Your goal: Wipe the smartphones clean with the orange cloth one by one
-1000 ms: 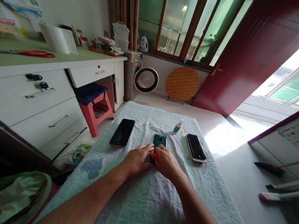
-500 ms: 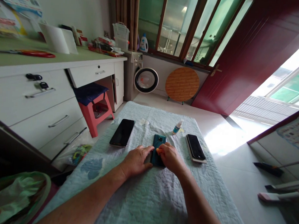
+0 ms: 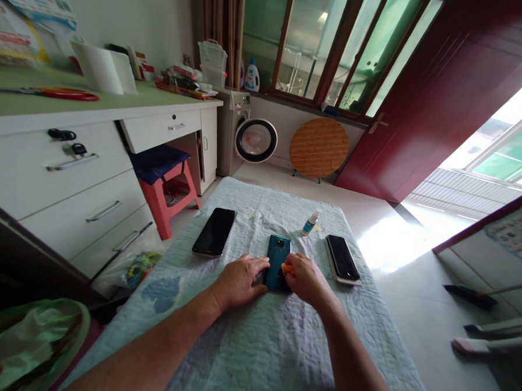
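A teal smartphone (image 3: 278,259) lies back up on the quilted cloth, its camera end pointing away from me. My left hand (image 3: 241,281) grips its left edge, with the fingertips near the middle and the thumb by the lower corner. Pinched in my right hand (image 3: 308,279) is a small orange wiping piece (image 3: 288,269), mostly hidden by the fingers, at the phone's right edge. Beyond that hand stands a small spray bottle (image 3: 311,222) with a white top and blue label. Farther left lies a large black-screened phone (image 3: 215,232).
To the right, a black phone (image 3: 343,257) rests on a pale flat thing. The quilted cloth (image 3: 235,357) covers the surface. A red stool (image 3: 167,196) and white drawers (image 3: 68,191) stand left, a bin (image 3: 82,320) lower left. A washing machine (image 3: 229,129) has its door open.
My right hand has slid right across the phone's back with the orange piece, from its middle to its right edge. My left hand keeps its place.
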Motion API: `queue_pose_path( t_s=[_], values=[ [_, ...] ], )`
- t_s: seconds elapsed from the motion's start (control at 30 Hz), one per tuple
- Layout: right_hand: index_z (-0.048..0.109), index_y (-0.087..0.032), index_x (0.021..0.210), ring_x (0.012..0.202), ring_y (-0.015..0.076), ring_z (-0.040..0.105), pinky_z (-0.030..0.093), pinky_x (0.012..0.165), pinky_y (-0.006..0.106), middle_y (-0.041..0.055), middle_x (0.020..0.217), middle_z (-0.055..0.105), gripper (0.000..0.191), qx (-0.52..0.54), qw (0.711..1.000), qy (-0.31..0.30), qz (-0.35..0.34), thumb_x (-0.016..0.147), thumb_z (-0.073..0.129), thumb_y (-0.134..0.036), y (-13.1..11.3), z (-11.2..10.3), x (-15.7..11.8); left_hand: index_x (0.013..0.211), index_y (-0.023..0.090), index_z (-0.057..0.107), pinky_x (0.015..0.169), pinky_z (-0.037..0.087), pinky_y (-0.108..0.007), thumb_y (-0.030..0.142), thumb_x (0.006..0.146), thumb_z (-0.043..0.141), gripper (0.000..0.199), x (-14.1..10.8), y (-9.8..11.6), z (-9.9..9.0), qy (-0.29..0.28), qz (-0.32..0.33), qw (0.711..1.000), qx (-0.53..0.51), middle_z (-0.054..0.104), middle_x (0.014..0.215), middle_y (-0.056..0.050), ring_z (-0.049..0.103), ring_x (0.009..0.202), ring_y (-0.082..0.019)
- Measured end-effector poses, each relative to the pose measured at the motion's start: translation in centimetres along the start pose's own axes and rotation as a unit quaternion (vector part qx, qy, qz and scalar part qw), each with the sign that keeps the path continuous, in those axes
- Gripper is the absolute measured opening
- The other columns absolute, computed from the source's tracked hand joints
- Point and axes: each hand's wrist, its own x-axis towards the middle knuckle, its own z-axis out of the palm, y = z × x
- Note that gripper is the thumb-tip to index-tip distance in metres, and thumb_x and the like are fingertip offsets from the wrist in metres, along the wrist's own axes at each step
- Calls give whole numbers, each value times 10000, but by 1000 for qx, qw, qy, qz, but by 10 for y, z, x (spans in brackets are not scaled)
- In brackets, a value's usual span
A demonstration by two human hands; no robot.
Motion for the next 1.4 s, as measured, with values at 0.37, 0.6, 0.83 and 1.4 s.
queue_pose_path(
  t_s=[0.37, 0.6, 0.83, 1.4],
  values=[
    [588, -182, 797, 663, 101, 477, 287, 608, 238, 13, 807, 565, 145, -9, 998, -40, -45, 896, 482, -177, -27, 4, -8, 1282, 266, 532, 982, 447, -351, 331, 784, 653, 516, -1, 0, 0, 1, -4, 1000, -10, 620, 1294, -24, 560, 1146, -270],
    [636, -195, 917, 709, 105, 519, 317, 632, 240, 22, 904, 578, 223, -22, 999, 3, -30, 970, 423, -235, -32, 15, 4, 1337, 218, 442, 872, 487, -347, 354, 767, 661, 626, -1, 1, 0, 2, -39, 999, 10, 649, 1116, -85, 599, 1054, -282],
    [659, -204, 898, 820, 128, 535, 341, 701, 229, 29, 914, 570, 233, -15, 999, 36, -10, 967, 440, -238, -24, 16, 14, 1415, 205, 335, 909, 477, -361, 386, 779, 666, 739, -1, 1, 1, -2, -42, 999, 16, 615, 1185, -108, 600, 1073, -280],
    [604, -186, 836, 751, 134, 531, 315, 649, 248, 40, 876, 592, 142, -37, 997, 48, 40, 893, 475, -172, -16, 10, 5, 1289, 236, 555, 1042, 412, -382, 313, 768, 669, 539, 1, -2, 2, 7, 8, 1000, -6, 576, 1371, -38, 535, 1200, -282]
  ],
)
